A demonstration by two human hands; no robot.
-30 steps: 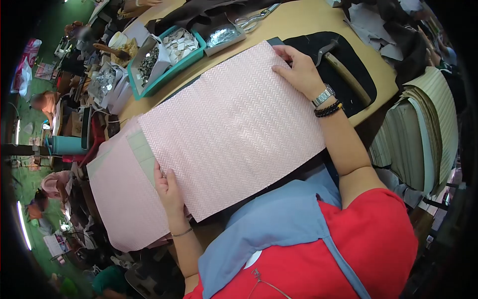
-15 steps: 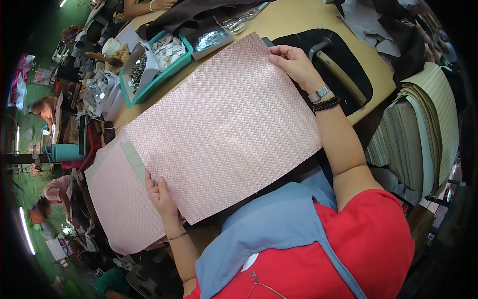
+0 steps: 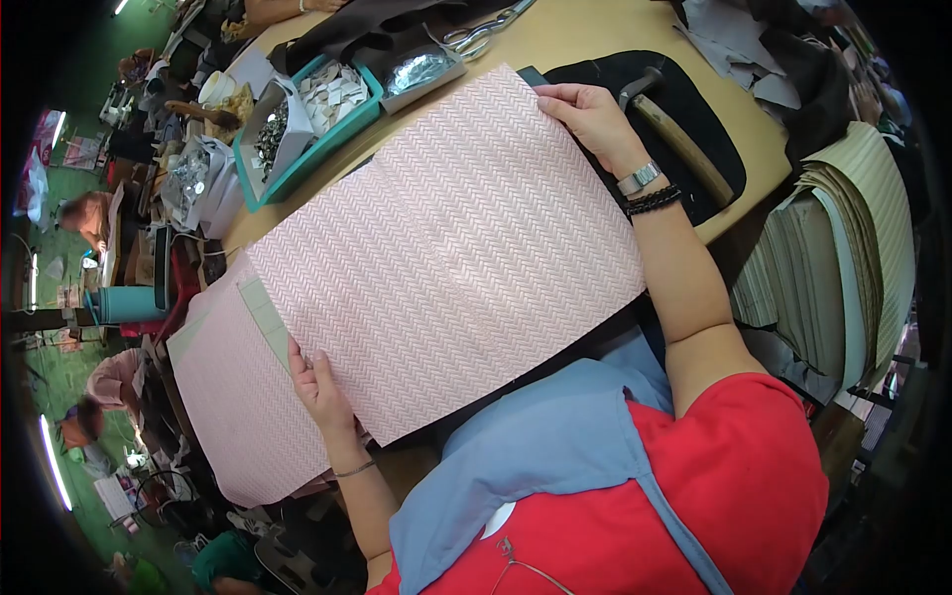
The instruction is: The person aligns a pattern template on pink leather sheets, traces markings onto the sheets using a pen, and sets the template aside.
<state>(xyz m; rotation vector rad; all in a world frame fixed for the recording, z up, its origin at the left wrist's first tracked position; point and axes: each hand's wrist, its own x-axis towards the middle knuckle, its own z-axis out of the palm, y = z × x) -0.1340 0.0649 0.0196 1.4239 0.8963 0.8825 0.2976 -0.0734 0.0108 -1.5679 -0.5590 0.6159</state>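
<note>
"Pink and white, that large rectangular sheet with the herringbone weave sits aslant at the centre. How is it held?"

"Only at its margins. The right hand pinches it near the one o'clock corner, thumb on top. The left hand, between seven and eight o'clock, has its fingers lightly bent at the edge; how tightly, I can't tell."

"So what could spoil it?"

"Uneven pull, I'd say. Neither hand supports the middle, so a one-sided tug might crease or skew it. The paler pink patterned material at eight o'clock lies close enough to get dragged."

"And farther out?"

"Between ten and eleven, the turquoise tray holding small white squares is near the upper edge; a careless sweep could spill it. At two, the wooden-handled hammer rests on a black pad; a wide forearm swing could knock it."
</note>
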